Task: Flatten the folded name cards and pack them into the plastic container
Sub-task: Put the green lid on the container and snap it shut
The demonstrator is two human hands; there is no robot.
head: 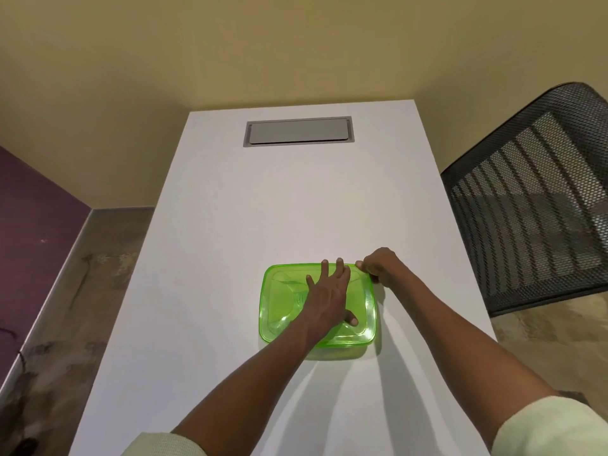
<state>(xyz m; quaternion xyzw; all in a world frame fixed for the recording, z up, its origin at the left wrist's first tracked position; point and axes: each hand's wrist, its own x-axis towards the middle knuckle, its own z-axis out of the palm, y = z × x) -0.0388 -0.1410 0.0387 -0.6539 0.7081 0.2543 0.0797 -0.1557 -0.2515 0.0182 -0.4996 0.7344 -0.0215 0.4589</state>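
A translucent green plastic container (279, 311) with its lid on sits on the white table (230, 241), near the middle right. My left hand (329, 297) lies flat on top of the lid, fingers spread toward the far edge. Fingers curled, my right hand (378, 266) pinches the lid's far right corner. Something pale shows faintly through the green plastic, but I cannot tell whether it is name cards. No loose cards are in view on the table.
A grey cable hatch (298, 131) is set into the table's far end. A black mesh chair (533, 199) stands close to the table's right edge. The floor drops away along the left edge.
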